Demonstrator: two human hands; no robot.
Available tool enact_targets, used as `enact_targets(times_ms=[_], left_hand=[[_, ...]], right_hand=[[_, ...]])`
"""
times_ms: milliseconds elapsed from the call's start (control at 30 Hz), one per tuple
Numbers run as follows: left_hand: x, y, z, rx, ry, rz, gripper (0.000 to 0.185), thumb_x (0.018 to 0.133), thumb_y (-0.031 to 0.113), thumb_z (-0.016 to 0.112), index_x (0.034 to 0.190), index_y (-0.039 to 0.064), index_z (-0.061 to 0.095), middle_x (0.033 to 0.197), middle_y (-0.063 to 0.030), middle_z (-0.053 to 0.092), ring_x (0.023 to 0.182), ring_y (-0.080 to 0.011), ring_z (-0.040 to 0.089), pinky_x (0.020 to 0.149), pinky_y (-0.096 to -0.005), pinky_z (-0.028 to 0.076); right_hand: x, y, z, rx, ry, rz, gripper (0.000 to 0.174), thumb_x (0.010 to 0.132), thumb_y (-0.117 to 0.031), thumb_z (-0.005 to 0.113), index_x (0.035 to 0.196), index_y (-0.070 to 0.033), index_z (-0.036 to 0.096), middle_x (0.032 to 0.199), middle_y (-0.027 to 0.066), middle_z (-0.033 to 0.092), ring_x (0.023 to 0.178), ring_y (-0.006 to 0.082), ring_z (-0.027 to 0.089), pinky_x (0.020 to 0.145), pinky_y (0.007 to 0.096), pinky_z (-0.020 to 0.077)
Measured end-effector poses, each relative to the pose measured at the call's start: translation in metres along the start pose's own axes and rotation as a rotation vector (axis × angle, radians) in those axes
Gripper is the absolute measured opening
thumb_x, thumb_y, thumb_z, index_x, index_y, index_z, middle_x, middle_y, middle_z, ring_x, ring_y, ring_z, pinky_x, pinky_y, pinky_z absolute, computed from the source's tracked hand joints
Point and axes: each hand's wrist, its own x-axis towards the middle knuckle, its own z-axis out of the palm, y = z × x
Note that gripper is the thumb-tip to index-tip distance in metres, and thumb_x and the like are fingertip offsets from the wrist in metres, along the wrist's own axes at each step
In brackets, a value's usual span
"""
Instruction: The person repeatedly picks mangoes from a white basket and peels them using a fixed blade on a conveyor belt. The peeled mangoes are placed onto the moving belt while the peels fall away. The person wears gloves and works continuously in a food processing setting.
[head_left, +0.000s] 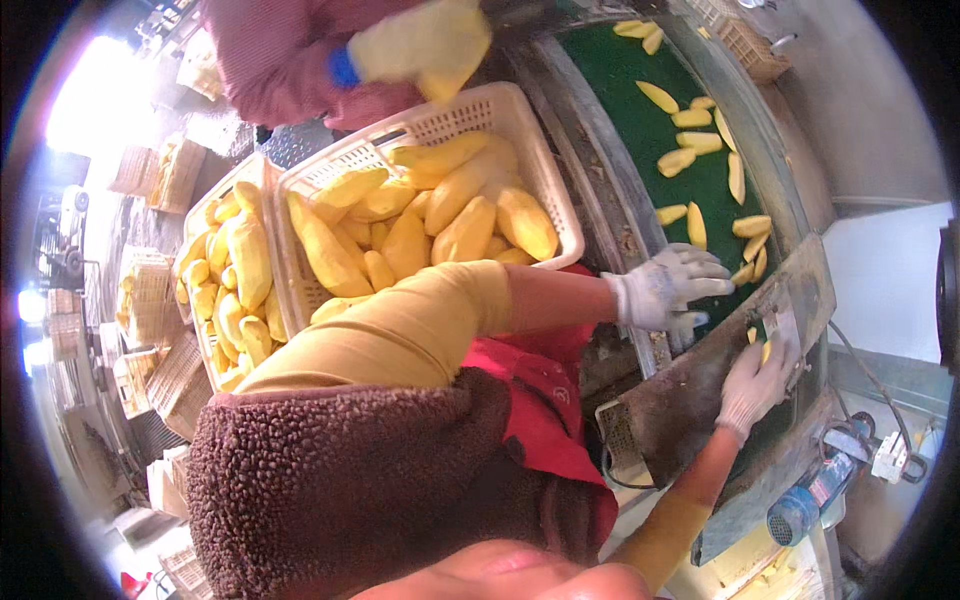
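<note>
My left hand (667, 289), in a white knit glove, is stretched with fingers apart over a green conveyor belt (607, 71), its fingertips near several cut yellow tuber pieces (754, 247). Closer to the belt's lower end, my right hand (757, 375), also gloved, reaches over a rusty metal plate (690, 405). A yellow piece (766, 351) shows at its fingers; whether they grip it cannot be told. More cut pieces (697, 142) lie scattered up the belt. Large peeled yellow tubers (405, 244) fill a pale plastic crate (566, 225) beside my left arm.
Another crate of tubers (247, 255) adjoins the first. A co-worker's blurred gloved hand (420, 49) is above the crates. A metal rail (615, 157) edges the belt. A blue motor (810, 499) with cables sits at lower right. Stacked crates (146, 296) stand at left.
</note>
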Motion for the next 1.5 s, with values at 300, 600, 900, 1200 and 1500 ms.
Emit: enact_targets(times_ms=[300,600,900,1200,1500], left_hand=[[-0.233,-0.036,-0.199,0.527,-0.03,-1.164,0.103,0.082,0.041,0.096,0.164,0.003,0.047,0.157,-0.0293,0.059,0.142,-0.0483,0.06,0.119,-0.0531,0.051],[-0.251,-0.047,-0.205,0.324,-0.237,-1.312,0.138,0.08,0.045,0.1,0.181,0.005,0.016,0.171,-0.0325,0.046,0.153,-0.0472,0.054,0.128,-0.0505,0.047],[-0.117,-0.002,-0.214,-0.95,0.456,-0.859,0.086,0.107,0.036,0.078,0.176,0.006,0.035,0.159,-0.0124,0.06,0.141,-0.024,0.061,0.122,-0.0409,0.051],[0.011,0.05,0.022,-0.941,-0.089,-0.533,0.073,0.12,0.034,0.063,0.18,0.006,0.032,0.182,-0.0053,0.039,0.165,-0.0179,0.036,0.137,-0.0337,0.028],[0.155,-0.112,0.215,-1.687,-0.152,-1.515,0.074,0.113,0.074,0.051,0.142,0.009,0.071,0.134,-0.0141,0.077,0.115,-0.0266,0.072,0.104,-0.0519,0.06]], right_hand=[[-0.132,-0.01,-0.067,-0.082,0.02,0.426,0.056,0.109,-0.03,0.063,0.153,0.005,0.064,0.158,0.0368,0.058,0.144,0.0559,0.057,0.125,0.0607,0.0439],[-0.121,-0.139,-0.071,0.353,0.034,-0.003,0.055,0.11,-0.027,0.069,0.154,0.005,0.061,0.163,0.0359,0.054,0.15,0.0542,0.054,0.125,0.0597,0.0443],[-0.093,-0.229,-0.087,1.486,-0.549,0.268,0.081,0.098,-0.003,0.069,0.173,-0.006,0.038,0.128,0.0162,0.063,0.099,0.0249,0.056,0.083,0.039,0.048],[-0.101,-0.152,-0.119,1.229,0.024,0.759,0.084,0.09,0.001,0.073,0.17,0.001,0.047,0.155,0.0165,0.059,0.105,0.0174,0.073,0.075,0.028,0.0631],[-0.083,-0.071,-0.102,0.038,-0.096,0.254,0.073,0.086,-0.022,0.086,0.152,-0.003,0.063,0.16,0.0425,0.052,0.144,0.063,0.055,0.119,0.0633,0.0492]])
